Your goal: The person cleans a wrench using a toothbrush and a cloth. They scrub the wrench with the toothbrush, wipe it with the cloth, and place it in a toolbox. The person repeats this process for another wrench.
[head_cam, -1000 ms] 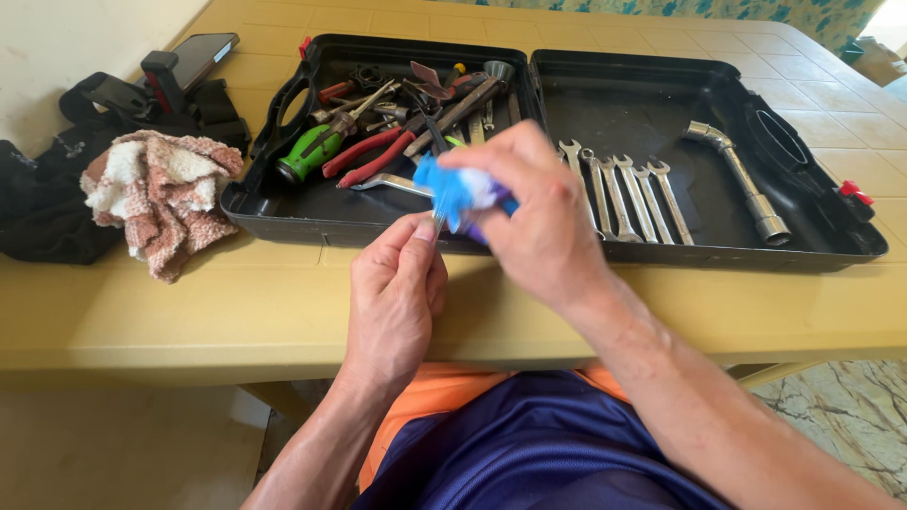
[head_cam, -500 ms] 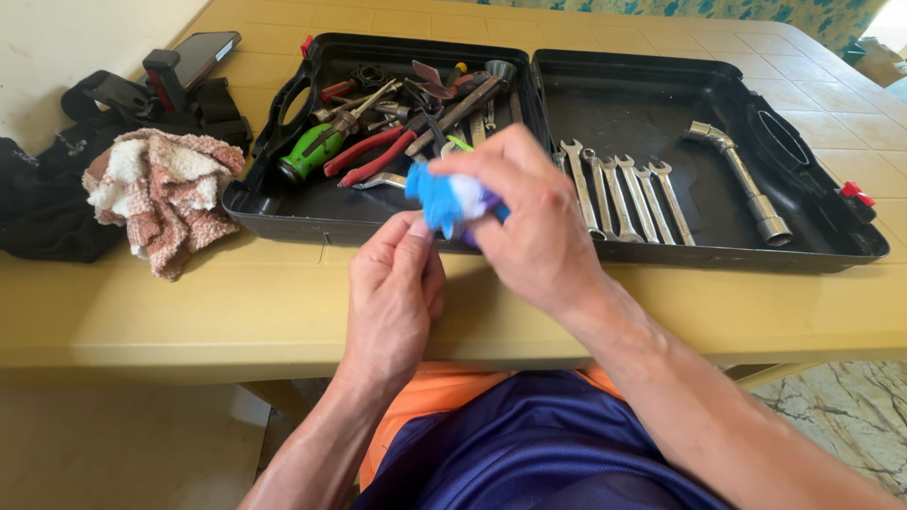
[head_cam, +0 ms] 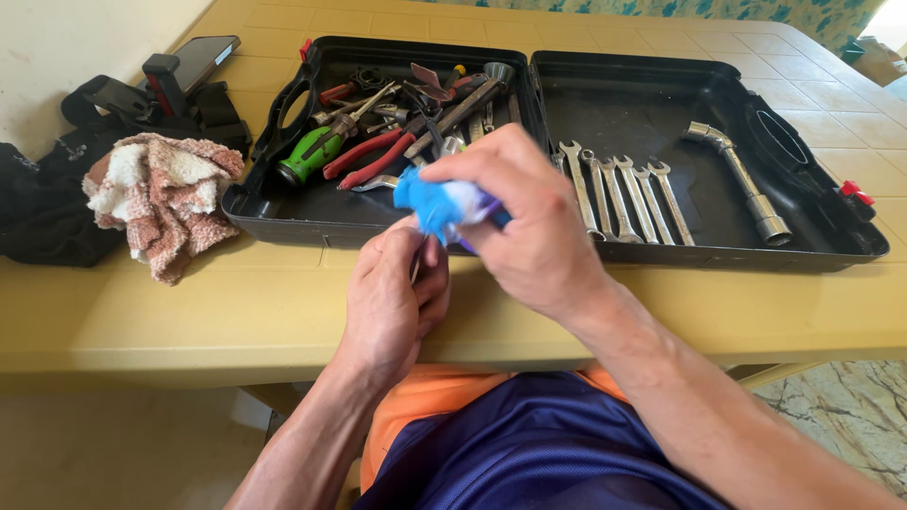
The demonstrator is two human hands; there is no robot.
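Watching from my remote seat, I see the right hand (head_cam: 534, 222) bunched tight around a blue cloth (head_cam: 433, 203), which is pressed over a thin metal tool (head_cam: 416, 267) whose kind I cannot make out. The left hand (head_cam: 392, 302) pinches the tool's lower end between thumb and fingers, so it stays steady while the cloth wraps its upper part. Both hands hover over the near edge of the yellow table (head_cam: 189, 312), just in front of the open black case (head_cam: 283, 212) (handy for reaching). Pliers (head_cam: 373, 156) lie at eleven o'clock from the hands, wrenches (head_cam: 624, 194) in a row at two o'clock, a towel (head_cam: 161, 198) at nine.
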